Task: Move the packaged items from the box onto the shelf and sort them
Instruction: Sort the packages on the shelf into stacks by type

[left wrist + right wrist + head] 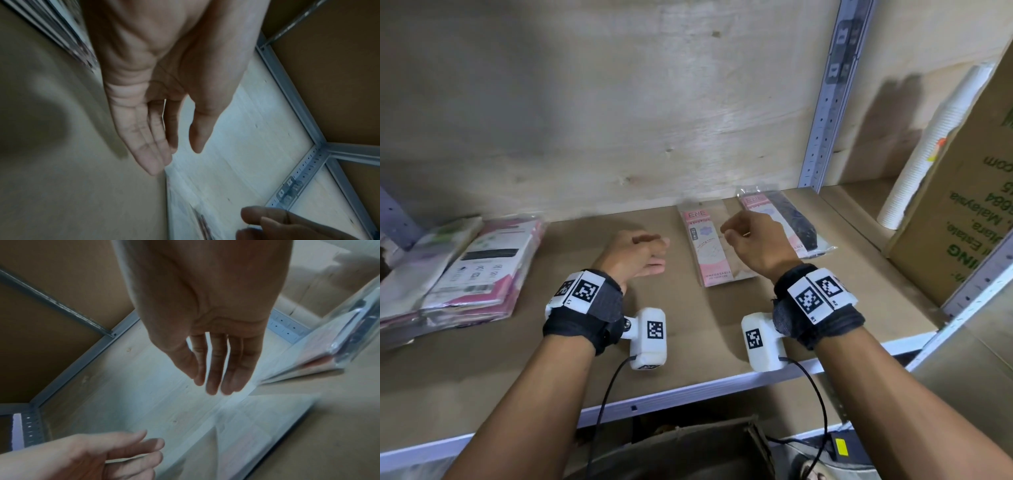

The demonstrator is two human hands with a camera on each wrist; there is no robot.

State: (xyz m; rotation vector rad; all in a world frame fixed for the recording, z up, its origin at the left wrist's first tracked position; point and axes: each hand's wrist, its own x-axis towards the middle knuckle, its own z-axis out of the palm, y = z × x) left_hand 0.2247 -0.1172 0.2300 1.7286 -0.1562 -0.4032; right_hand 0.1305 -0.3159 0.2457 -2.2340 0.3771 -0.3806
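While both the left hand [635,253] and right hand [751,240] hover empty and relaxed, reach down to the box [688,448] for another packet, grasping it flat.

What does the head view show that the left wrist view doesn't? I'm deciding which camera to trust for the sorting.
Only the head view shows the sorted goods: a stack of packages at the left of the shelf, a pink pack, a dark pack further right, plus a cardboard box and a cup stack.

Only the left wrist view shows the left hand's palm and straight, empty fingers.

Both show the right hand, the wooden back panel and a metal upright.
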